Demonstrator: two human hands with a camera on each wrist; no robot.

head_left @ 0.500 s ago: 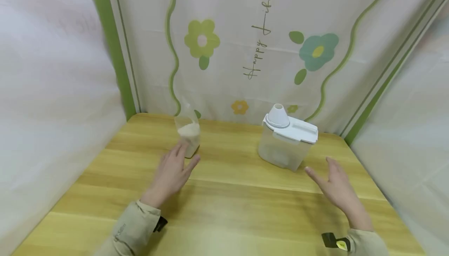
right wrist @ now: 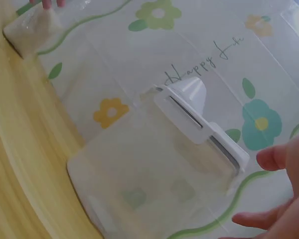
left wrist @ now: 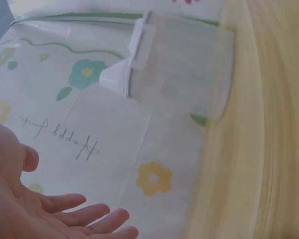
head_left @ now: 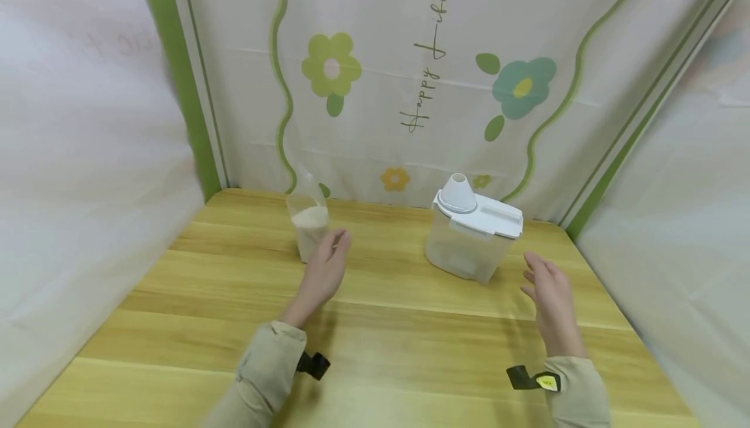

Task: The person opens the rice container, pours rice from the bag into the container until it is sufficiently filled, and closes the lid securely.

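Observation:
A translucent container (head_left: 465,252) with a white lid and a cone-shaped spout (head_left: 458,195) stands at the middle right of the table. My right hand (head_left: 551,291) hovers just right of it, fingers slightly bent, holding nothing. Further left, a clear plastic bag (head_left: 309,226) partly filled with a white grainy substance stands upright. My left hand (head_left: 323,271) is raised in front of the bag's right side and overlaps it in the head view. In the left wrist view the left fingers (left wrist: 97,219) are spread with nothing in them.
Both things stand on a wood-grain table (head_left: 387,356). A white curtain (head_left: 375,141) with printed flowers hangs behind it, and pale sheets (head_left: 88,154) close in the left and right sides.
My left hand has moved right, from in front of the bag to its right side, and turned. My right hand has lifted slightly and turned beside the container. Bag and container stay put.

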